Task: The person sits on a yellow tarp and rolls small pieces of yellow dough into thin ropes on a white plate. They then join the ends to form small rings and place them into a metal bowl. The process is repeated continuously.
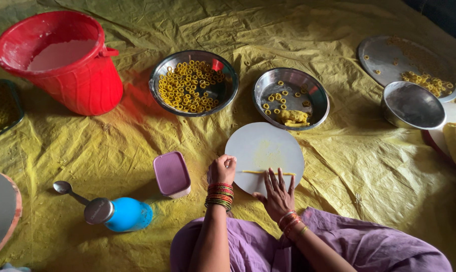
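Note:
A round white board (258,143) lies on the yellow sheet in front of me. Across its near part runs a thin yellow dough rope (255,172). My right hand (279,193) lies flat, fingers spread, on the rope's right end. My left hand (222,168) is curled at the board's left edge, right by the rope's left end; whether it pinches the end I cannot tell. Beyond the board, a steel plate (313,90) holds a few dough rings and a dough lump (293,117). A steel bowl (228,85) to its left holds many yellow rings.
A red bucket (87,85) of white flour stands far left. A purple lidded box (171,174), a blue bottle (122,214) and a spoon (64,188) lie to my left. At right are an empty steel bowl (412,106), a steel tray (384,55) with rings, and a dough log (454,142).

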